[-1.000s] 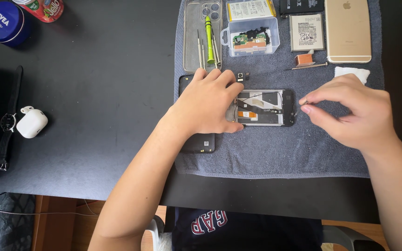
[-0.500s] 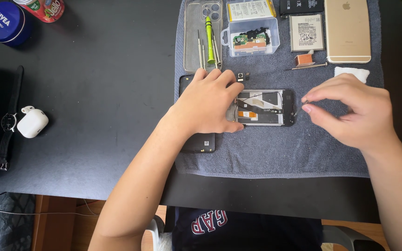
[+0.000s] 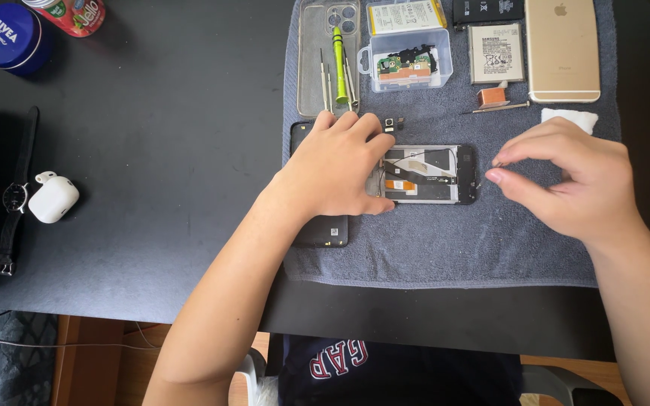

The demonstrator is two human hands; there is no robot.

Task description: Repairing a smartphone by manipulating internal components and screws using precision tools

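Grey towel [image 3: 445, 248]: rough matt cloth, under both hands. Opened phone [image 3: 430, 174]: glossy black frame, beside left hand [image 3: 340, 169]. Clear plastic box [image 3: 409, 62]: smooth, above it. Gold phone [image 3: 562, 49]: satin metal, above right hand [image 3: 566, 180]. Tabletop [image 3: 167, 150]: matt black.

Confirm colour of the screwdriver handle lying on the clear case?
Bright green handle on the screwdriver, lying on the clear case; the head view shows it best.

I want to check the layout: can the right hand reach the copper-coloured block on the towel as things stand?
Probably yes. The right hand hovers just right of the opened phone, and the copper block lies uncovered on the grey towel above it, with nothing between them.
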